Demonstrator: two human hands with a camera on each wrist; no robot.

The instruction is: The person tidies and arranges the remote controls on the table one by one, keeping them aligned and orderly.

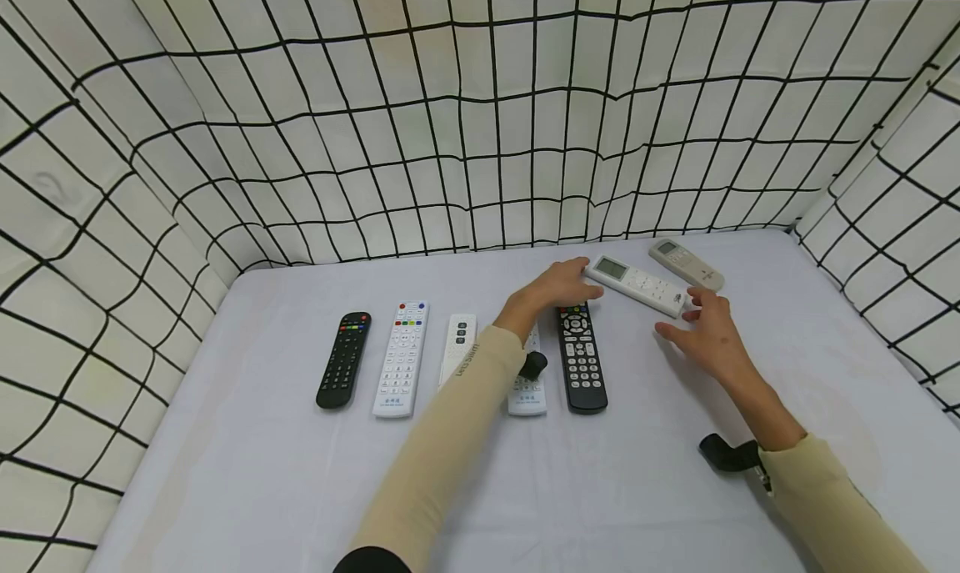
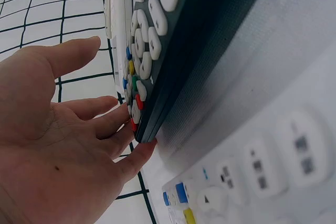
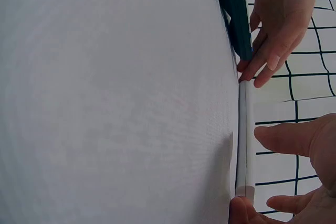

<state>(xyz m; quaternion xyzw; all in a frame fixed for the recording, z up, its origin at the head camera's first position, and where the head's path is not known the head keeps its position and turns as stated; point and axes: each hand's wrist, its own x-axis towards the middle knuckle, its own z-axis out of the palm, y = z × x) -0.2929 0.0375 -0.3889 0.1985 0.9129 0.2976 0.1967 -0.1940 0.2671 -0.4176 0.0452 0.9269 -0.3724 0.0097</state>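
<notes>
A white air-conditioner remote with a small screen [image 1: 637, 286] lies slanted on the table between both hands. My left hand [image 1: 557, 286] reaches across to its upper left end, fingers spread and fairly straight, just above the top of a black remote with white keys [image 1: 582, 364]. In the left wrist view its thumb stands away from the fingers. At the white remote's lower right end, my right hand [image 1: 711, 336] has its fingertips at the edge, with the thumb held apart. The right wrist view shows the white remote [image 3: 245, 135] edge-on, between the two hands.
A beige remote [image 1: 686, 264] lies behind the white one. To the left are a black remote [image 1: 343, 360], a white remote with coloured keys [image 1: 402, 360], a slim white remote [image 1: 459, 339] and another white remote [image 1: 528, 402], partly under the left arm. Black netting [image 1: 472, 156] surrounds the table.
</notes>
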